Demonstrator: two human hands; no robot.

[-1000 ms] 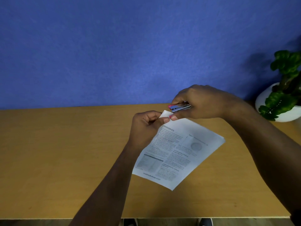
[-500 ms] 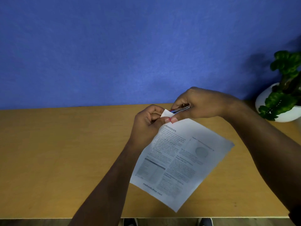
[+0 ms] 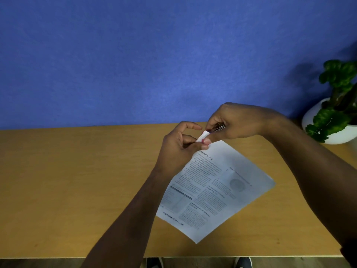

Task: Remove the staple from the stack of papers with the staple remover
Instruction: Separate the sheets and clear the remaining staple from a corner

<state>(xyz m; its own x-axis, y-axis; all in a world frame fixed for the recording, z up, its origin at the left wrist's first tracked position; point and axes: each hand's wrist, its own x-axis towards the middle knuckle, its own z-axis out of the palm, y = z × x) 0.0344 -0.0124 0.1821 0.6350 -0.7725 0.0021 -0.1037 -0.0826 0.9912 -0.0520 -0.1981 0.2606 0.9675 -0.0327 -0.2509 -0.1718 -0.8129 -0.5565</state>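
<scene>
A stack of printed papers (image 3: pixel 216 188) hangs tilted above the wooden table (image 3: pixel 67 180), its top corner pointing up. My left hand (image 3: pixel 179 149) pinches that top corner between thumb and fingers, index finger lifted. My right hand (image 3: pixel 237 122) is closed on a slim metal staple remover (image 3: pixel 219 128), whose tip meets the folded corner right by my left thumb. The staple itself is too small to make out.
A potted green plant (image 3: pixel 336 105) in a white pot stands at the table's far right, against the blue wall (image 3: pixel 135 55). The table's front edge runs along the bottom, with shoes visible below it.
The papers have swung lower and rotated, hanging further down toward me. My left index finger has lifted off the corner. My right hand has tilted the staple remover down into the corner.
</scene>
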